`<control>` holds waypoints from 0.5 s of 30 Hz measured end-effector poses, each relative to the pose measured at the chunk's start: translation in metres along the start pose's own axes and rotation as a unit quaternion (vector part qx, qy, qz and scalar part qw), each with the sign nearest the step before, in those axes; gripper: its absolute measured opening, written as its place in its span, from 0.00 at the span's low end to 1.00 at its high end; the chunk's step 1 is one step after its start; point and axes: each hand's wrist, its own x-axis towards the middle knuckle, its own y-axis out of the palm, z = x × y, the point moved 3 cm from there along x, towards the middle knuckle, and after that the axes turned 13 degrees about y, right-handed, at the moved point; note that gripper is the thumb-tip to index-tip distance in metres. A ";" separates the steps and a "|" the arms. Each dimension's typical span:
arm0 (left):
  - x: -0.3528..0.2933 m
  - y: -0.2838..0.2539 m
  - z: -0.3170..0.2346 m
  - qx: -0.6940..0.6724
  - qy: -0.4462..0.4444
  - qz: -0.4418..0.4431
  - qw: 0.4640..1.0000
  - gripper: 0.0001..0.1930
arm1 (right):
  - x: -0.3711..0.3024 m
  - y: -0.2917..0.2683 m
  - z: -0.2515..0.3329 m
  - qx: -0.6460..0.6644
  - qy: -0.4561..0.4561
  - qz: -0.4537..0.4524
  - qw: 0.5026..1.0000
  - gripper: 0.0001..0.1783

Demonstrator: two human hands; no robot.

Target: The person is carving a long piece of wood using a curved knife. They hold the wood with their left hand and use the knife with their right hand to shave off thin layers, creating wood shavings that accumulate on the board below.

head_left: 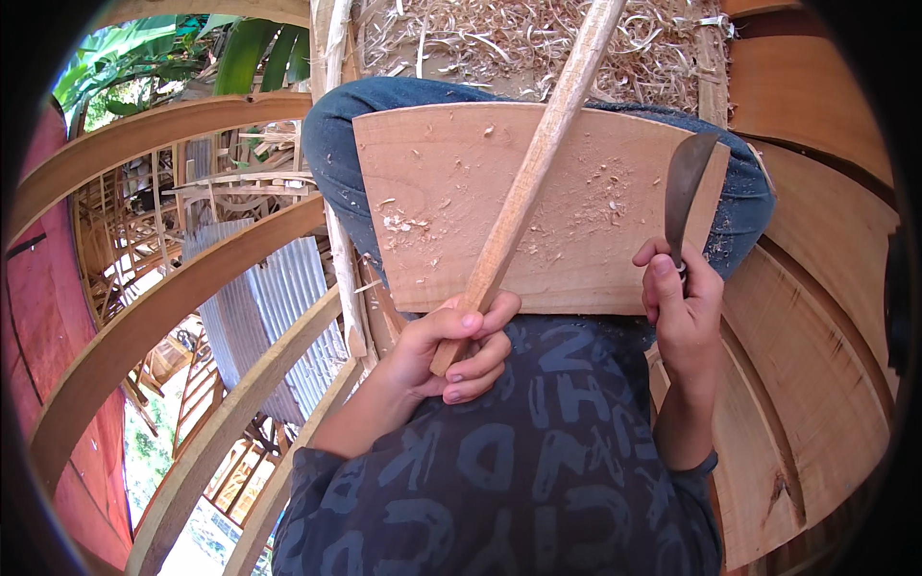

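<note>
Near my lap, my left hand [459,348] is wrapped round the lower end of a long wooden stick [526,197]. The stick slants up and to the right, past the top edge of the picture. My right hand [684,302] grips the handle of a knife [688,187], whose broad, curved dark blade points upward, apart from the stick. Most of the knife handle is hidden in my fingers. Across my legs lies a wide wooden board [432,202] with a curved far edge, sprinkled with small shavings. The stick passes over this board.
Curled wood shavings [538,48] cover the surface beyond my knees. Curved wooden ribs [173,288] run along the left, with a corrugated metal sheet [288,317] and stacked wood scraps below them. Wide wooden planks [816,317] form a wall close on my right.
</note>
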 end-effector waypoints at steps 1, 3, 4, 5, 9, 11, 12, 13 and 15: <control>0.001 -0.002 0.001 0.002 -0.017 -0.006 1.000 0.14 | 0.001 0.004 -0.001 -0.007 0.002 0.004 1.000 0.10; 0.002 -0.004 0.002 0.006 -0.047 -0.018 0.999 0.15 | 0.002 0.008 0.000 -0.022 0.004 0.016 1.000 0.08; 0.003 -0.005 0.004 0.031 -0.057 -0.028 0.997 0.15 | 0.003 0.008 0.000 -0.025 0.014 0.029 0.999 0.07; 0.004 -0.006 0.004 0.056 -0.067 -0.038 0.995 0.15 | 0.004 0.008 -0.001 0.003 0.026 0.052 0.998 0.07; 0.012 -0.004 0.008 0.159 -0.076 -0.071 0.982 0.16 | 0.005 0.011 -0.001 0.227 0.058 0.158 0.959 0.07; 0.013 -0.001 0.007 0.197 -0.072 -0.074 0.975 0.17 | 0.005 0.015 0.003 0.355 0.068 0.214 0.908 0.09; 0.012 -0.002 0.007 0.202 -0.069 -0.075 0.974 0.17 | 0.008 0.018 0.005 0.402 0.075 0.246 0.879 0.10; 0.014 -0.002 0.009 0.205 -0.066 -0.066 0.974 0.16 | 0.010 0.020 0.007 0.448 0.082 0.276 0.847 0.11; 0.014 -0.002 0.007 0.216 -0.058 -0.059 0.973 0.15 | 0.012 0.024 0.011 0.481 0.065 0.334 0.808 0.15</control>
